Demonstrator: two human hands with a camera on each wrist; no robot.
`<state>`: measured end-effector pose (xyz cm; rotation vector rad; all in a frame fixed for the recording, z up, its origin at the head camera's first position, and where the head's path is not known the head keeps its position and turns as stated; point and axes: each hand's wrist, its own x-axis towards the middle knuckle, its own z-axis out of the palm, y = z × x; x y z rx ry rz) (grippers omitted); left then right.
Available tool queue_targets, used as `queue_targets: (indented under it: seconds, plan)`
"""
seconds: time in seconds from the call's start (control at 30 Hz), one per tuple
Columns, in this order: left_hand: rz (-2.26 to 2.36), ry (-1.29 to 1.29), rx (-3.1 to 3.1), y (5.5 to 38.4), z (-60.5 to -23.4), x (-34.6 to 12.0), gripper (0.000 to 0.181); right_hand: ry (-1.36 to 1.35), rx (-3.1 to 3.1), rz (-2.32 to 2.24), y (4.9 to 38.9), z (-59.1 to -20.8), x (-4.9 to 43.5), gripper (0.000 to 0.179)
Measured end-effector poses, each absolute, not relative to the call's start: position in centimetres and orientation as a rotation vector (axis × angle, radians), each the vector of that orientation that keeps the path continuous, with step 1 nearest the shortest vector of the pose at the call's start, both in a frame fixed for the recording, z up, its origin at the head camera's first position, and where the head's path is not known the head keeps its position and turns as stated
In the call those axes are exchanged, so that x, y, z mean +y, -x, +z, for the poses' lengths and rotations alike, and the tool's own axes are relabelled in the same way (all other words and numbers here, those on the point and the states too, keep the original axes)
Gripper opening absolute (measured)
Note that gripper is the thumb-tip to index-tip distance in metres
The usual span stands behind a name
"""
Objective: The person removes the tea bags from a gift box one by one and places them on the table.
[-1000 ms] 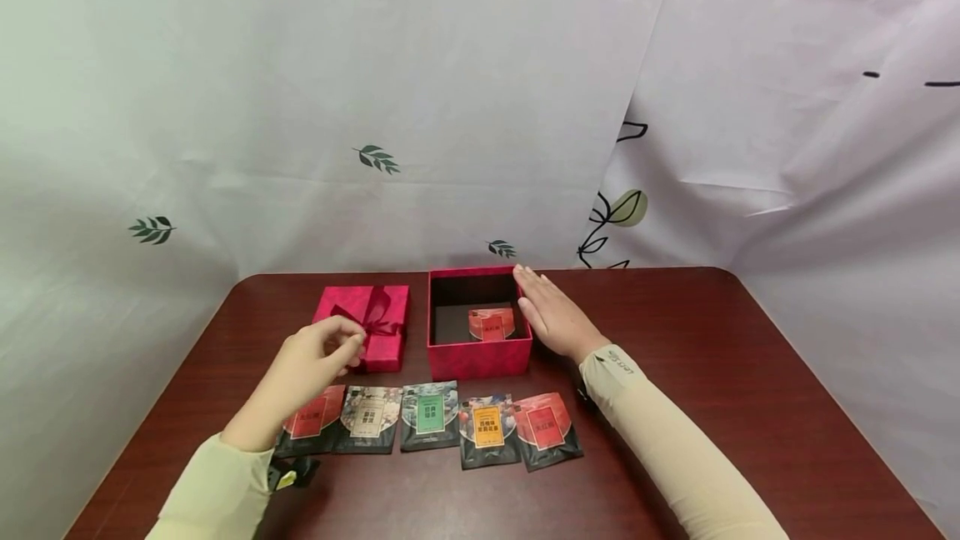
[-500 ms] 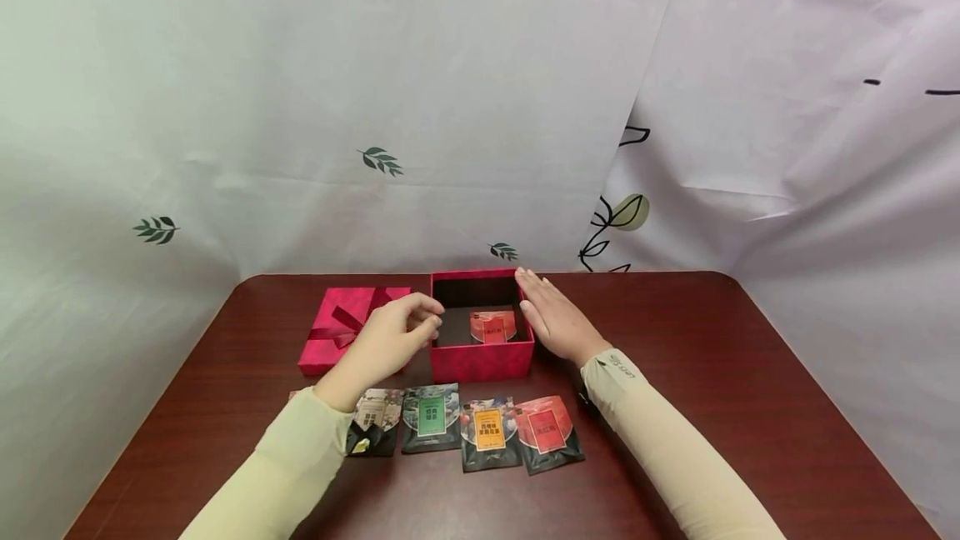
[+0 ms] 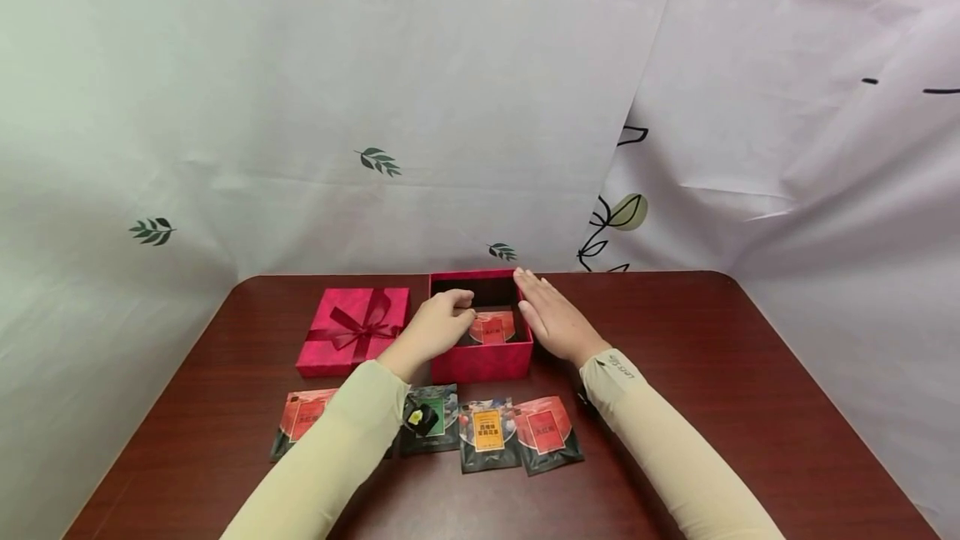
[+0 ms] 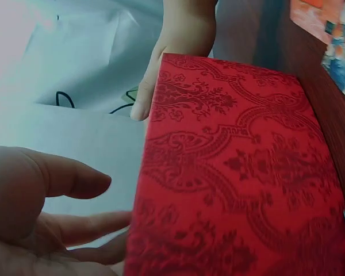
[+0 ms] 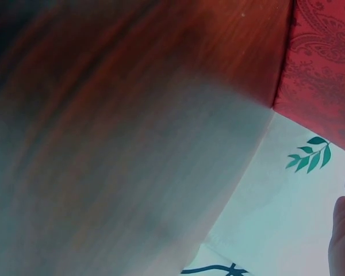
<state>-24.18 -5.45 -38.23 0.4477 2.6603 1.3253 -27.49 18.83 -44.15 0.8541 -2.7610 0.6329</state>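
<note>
An open red patterned gift box (image 3: 480, 363) stands at the back middle of the table, a red tea packet (image 3: 492, 328) lying inside it. My left hand (image 3: 433, 325) is over the box's left side, loosely bent fingers near that packet. In the left wrist view, a gap shows between thumb (image 4: 83, 179) and fingers, with nothing seen in it; the box wall hides some fingertips. My right hand (image 3: 553, 319) lies along the box's right side with straight fingers. Only part of it shows at the edge of the right wrist view.
Left of the box lies its red lid (image 3: 337, 348) with a dark ribbon bow. In front is a row of tea packets: red (image 3: 303, 413), green (image 3: 448, 419), yellow-labelled (image 3: 489, 440) and another red (image 3: 547, 432). The left sleeve (image 3: 337, 440) covers part of the row.
My left hand has moved right, from above the lid to over the box. Its sleeve now crosses the packet row. My right hand stays at the box's side.
</note>
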Motion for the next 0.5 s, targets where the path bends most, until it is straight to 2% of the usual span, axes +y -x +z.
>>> queue_targets:
  seconds: [0.5]
  plan:
    - [1.235, -0.185, 2.558, 26.9, -39.9, -2.8, 0.054, -0.869, -2.764, 0.636, 27.4, -43.9, 18.9, 0.056]
